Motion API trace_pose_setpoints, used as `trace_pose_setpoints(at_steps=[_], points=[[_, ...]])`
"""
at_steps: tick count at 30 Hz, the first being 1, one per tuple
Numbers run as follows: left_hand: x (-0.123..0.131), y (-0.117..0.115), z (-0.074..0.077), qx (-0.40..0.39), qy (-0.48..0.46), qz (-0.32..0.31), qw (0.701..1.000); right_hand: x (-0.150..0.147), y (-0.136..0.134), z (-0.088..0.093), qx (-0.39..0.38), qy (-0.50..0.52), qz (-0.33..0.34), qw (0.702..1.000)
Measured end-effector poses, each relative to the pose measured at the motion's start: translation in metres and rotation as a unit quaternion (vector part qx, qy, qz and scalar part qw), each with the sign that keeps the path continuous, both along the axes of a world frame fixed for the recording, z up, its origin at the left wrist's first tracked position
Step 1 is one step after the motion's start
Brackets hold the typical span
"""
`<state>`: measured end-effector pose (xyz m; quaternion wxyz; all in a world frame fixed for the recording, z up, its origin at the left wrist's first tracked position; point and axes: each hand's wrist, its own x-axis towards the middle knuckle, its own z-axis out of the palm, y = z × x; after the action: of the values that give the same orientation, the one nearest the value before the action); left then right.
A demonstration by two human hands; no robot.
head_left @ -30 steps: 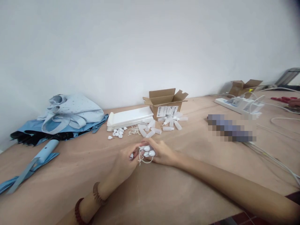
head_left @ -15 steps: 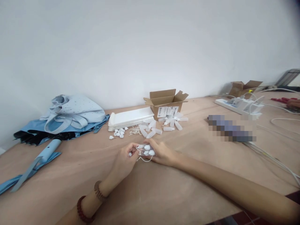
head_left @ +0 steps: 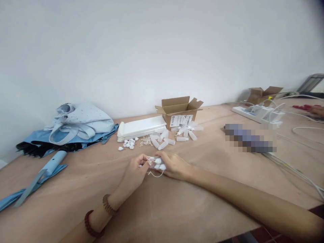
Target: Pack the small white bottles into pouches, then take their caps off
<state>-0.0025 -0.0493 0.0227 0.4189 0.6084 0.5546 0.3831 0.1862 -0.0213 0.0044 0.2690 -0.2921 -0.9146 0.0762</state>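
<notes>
My right hand (head_left: 174,164) is wrapped round several small squeeze bottles (head_left: 160,164) whose white pointed caps face left. A white cord (head_left: 157,175) loops below the bunch. Close beside it on the left, my left hand (head_left: 138,167) has its thumb and fingers pinched on a thin white cord (head_left: 150,162) at the bottles' tips. A small white piece shows between its fingers, too hidden to name. Just beyond the hands lie loose white caps (head_left: 130,143), a little pile of short cords (head_left: 145,140) and several translucent bottles (head_left: 163,144).
Behind the bottles stand a stack of white packets (head_left: 141,126) and an open cardboard box (head_left: 181,111). A blue umbrella (head_left: 52,162) and a light blue bag (head_left: 81,123) lie left. A power strip (head_left: 258,114) with cables and a blurred-out object (head_left: 249,138) sit right; another person's hand (head_left: 317,110) shows far right.
Both hands stay nearly in place. The left fingers have shifted slightly at the cord, and the bottles in my right hand have turned a little.
</notes>
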Motion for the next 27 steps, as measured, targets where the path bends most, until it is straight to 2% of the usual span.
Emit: trace_pose_setpoints(at_steps=[8,13,18,27], points=[[0.0027,0.0021,-0.0032,-0.050,-0.090,0.009,0.995,-0.0021,-0.0021,-0.0020,0.055,0.003,0.017,0.998],[0.0027,0.0012,0.0007,-0.056,-0.086,0.027,0.994,-0.0033,-0.0024,-0.0027,0.040,0.000,0.004,0.999],[-0.0001,0.0026,0.0013,-0.050,-0.105,0.001,0.993,-0.0032,-0.0031,-0.0010,0.019,-0.003,-0.008,1.000],[-0.0053,0.0028,-0.0016,-0.018,-0.058,-0.003,0.998,-0.0028,-0.0033,-0.0007,0.039,-0.004,-0.015,0.999]])
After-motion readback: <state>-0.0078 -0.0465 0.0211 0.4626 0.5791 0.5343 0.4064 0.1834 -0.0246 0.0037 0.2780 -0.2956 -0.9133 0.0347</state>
